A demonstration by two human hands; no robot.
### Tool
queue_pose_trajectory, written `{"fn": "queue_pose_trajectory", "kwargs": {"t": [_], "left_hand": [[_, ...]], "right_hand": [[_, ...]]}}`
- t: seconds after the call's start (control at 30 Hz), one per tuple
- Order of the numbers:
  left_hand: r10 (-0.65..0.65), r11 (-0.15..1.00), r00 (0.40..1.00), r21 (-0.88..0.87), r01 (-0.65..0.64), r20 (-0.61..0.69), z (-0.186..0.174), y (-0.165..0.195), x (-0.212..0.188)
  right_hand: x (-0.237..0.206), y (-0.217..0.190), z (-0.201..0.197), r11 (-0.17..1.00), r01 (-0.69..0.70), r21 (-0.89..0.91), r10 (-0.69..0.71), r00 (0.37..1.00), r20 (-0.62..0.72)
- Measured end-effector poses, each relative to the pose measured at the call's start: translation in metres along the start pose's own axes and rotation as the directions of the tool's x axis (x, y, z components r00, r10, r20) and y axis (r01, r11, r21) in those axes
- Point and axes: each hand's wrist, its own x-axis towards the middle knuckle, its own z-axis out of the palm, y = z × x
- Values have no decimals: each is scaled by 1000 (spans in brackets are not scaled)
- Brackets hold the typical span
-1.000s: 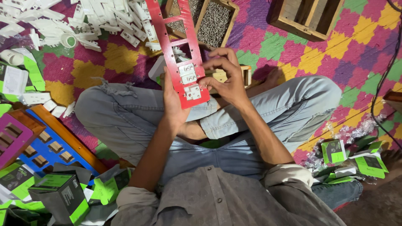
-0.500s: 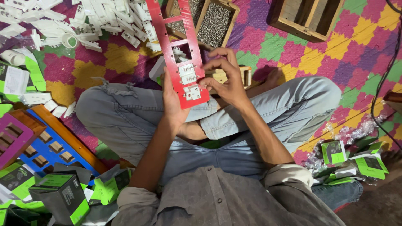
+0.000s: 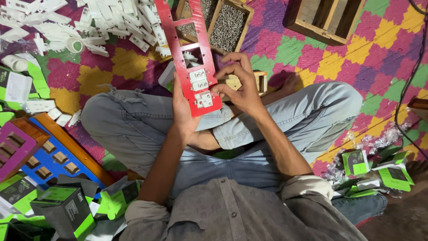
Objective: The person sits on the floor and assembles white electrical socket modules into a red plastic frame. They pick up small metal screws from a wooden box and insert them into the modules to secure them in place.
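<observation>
A long red panel (image 3: 178,33) with rectangular cut-outs stands tilted over my crossed legs. Three small white switch parts (image 3: 199,85) sit in its lower openings. My left hand (image 3: 182,109) grips the panel's lower left edge from behind. My right hand (image 3: 238,82) rests at the panel's right edge, fingertips pinching at the white parts in the lower slots. What lies under those fingertips is hidden.
A heap of white plastic parts (image 3: 102,22) lies at the top left on the patchwork mat. Wooden trays of screws (image 3: 225,27) stand behind the panel, with an empty wooden box (image 3: 330,20) to the right. Blue and purple panels (image 3: 49,154) and green-black cartons (image 3: 62,207) lie at left; more cartons (image 3: 379,172) at right.
</observation>
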Motion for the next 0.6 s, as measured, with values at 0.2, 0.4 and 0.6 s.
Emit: {"fn": "queue_pose_trajectory", "kwargs": {"t": [0.2,0.4,0.6], "left_hand": [[255,914,966,317,-254,38,-12,-10,3],[548,587,808,588,-557,217,-5,-9,5],[490,718,870,538,-441,59,5,4,-4]], "right_hand": [[-11,-8,1,961,255,-103,-231,951,207],[-18,-15,12,998,59,-12,-54,963,264],[-14,-9,-3,981,184,-58,-158,937,311]]}}
